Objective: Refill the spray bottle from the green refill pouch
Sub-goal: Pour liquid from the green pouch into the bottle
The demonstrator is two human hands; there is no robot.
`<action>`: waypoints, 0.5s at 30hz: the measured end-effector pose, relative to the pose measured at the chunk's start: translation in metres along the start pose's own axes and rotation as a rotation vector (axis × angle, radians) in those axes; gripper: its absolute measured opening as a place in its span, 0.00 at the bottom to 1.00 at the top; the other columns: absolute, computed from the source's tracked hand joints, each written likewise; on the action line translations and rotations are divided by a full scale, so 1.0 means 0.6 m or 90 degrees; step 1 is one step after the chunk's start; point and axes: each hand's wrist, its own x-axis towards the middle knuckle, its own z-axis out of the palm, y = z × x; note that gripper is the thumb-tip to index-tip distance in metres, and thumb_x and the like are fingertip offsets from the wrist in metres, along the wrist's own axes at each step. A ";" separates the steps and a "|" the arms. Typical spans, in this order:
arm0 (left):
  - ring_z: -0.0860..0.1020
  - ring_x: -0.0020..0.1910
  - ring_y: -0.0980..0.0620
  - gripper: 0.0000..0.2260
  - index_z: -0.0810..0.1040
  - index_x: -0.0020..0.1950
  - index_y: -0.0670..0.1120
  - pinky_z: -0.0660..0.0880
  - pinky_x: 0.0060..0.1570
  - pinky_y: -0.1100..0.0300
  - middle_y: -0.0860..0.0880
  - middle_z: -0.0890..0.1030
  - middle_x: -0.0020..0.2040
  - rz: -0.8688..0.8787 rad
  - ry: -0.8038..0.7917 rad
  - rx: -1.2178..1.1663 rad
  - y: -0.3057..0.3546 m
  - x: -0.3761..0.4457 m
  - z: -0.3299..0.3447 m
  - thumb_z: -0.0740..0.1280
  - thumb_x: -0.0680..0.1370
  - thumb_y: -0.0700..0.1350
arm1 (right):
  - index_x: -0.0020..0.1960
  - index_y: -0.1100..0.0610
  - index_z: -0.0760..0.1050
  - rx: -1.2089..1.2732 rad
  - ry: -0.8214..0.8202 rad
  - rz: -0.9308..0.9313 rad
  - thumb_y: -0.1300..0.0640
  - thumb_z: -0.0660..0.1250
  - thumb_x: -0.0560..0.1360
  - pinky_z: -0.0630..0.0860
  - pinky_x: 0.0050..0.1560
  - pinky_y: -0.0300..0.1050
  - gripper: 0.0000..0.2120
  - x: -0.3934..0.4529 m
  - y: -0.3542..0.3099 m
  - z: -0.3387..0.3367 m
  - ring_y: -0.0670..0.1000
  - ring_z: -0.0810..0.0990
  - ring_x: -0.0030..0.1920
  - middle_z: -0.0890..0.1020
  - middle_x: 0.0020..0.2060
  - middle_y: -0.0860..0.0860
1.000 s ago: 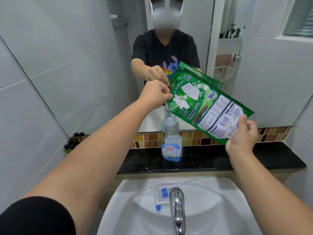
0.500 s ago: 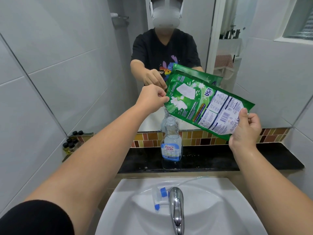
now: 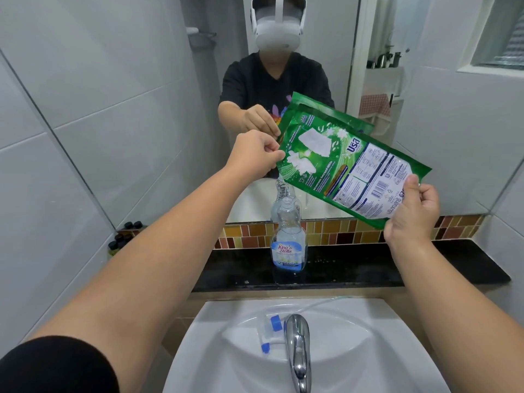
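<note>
A: White-tiled bathroom, mirror ahead, black ledge (image 3: 368, 268) behind the sink (image 3: 226, 321). Spray bottle (image 3: 288, 239) stands upright and uncapped on the ledge, below and between both hands.

B: Hands?

A: Left hand (image 3: 253, 154) fingers pinched together on the top corner of the green refill pouch (image 3: 348, 168). Right hand (image 3: 411, 214) clamped on the bottom edge, thumb over the printed back.

B: Why that hold?

A: Likely left steadies the spout end over the bottle mouth, right lifts the base so liquid runs down. Can't tell if anything is flowing, or if the corner is cut.

B: Pouch direction?

A: Long axis slanted, running from the right hand up-left toward the left hand; low corner just under the left hand hangs right above the bottle neck, pointing down at it.

B: Trigger head?

A: Spray head (image 3: 269, 329) with tube lies in the sink, nearer than both hands, beside the faucet (image 3: 297, 350).
</note>
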 end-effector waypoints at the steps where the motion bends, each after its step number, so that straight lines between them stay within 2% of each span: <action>1: 0.80 0.28 0.60 0.07 0.85 0.40 0.43 0.83 0.41 0.57 0.49 0.84 0.32 -0.004 -0.004 0.000 -0.002 -0.002 0.002 0.73 0.75 0.45 | 0.35 0.47 0.71 -0.007 0.000 -0.002 0.47 0.68 0.76 0.83 0.40 0.42 0.13 -0.001 0.001 -0.002 0.49 0.87 0.48 0.87 0.41 0.46; 5: 0.84 0.37 0.48 0.08 0.85 0.41 0.41 0.83 0.43 0.48 0.44 0.85 0.36 -0.029 -0.020 -0.004 -0.012 -0.014 0.018 0.73 0.75 0.45 | 0.34 0.47 0.72 -0.032 0.000 0.006 0.48 0.68 0.77 0.83 0.42 0.43 0.13 -0.008 0.016 -0.016 0.49 0.87 0.49 0.87 0.41 0.46; 9: 0.80 0.34 0.51 0.09 0.84 0.40 0.40 0.83 0.45 0.47 0.43 0.85 0.35 -0.050 -0.026 -0.016 -0.019 -0.022 0.032 0.72 0.75 0.45 | 0.35 0.48 0.70 -0.052 0.008 0.002 0.49 0.68 0.78 0.83 0.40 0.41 0.14 -0.007 0.022 -0.026 0.49 0.87 0.49 0.87 0.41 0.46; 11: 0.81 0.35 0.48 0.09 0.84 0.40 0.39 0.83 0.46 0.47 0.42 0.85 0.35 -0.060 -0.022 -0.024 -0.018 -0.025 0.035 0.72 0.76 0.45 | 0.36 0.49 0.70 -0.066 0.006 -0.007 0.48 0.68 0.78 0.82 0.38 0.40 0.14 -0.003 0.018 -0.023 0.48 0.87 0.48 0.86 0.40 0.46; 13: 0.84 0.38 0.45 0.09 0.84 0.39 0.41 0.83 0.45 0.50 0.44 0.85 0.35 -0.076 -0.012 -0.040 -0.019 -0.027 0.037 0.72 0.76 0.45 | 0.37 0.49 0.69 -0.081 -0.001 -0.017 0.47 0.68 0.78 0.82 0.39 0.41 0.14 0.004 0.010 -0.018 0.48 0.87 0.47 0.85 0.39 0.46; 15: 0.84 0.37 0.50 0.08 0.83 0.38 0.44 0.81 0.42 0.55 0.47 0.85 0.33 -0.093 -0.006 -0.057 -0.022 -0.031 0.039 0.72 0.75 0.45 | 0.37 0.50 0.67 -0.088 -0.013 -0.038 0.48 0.67 0.78 0.81 0.37 0.40 0.14 0.009 -0.001 -0.011 0.44 0.85 0.43 0.83 0.36 0.44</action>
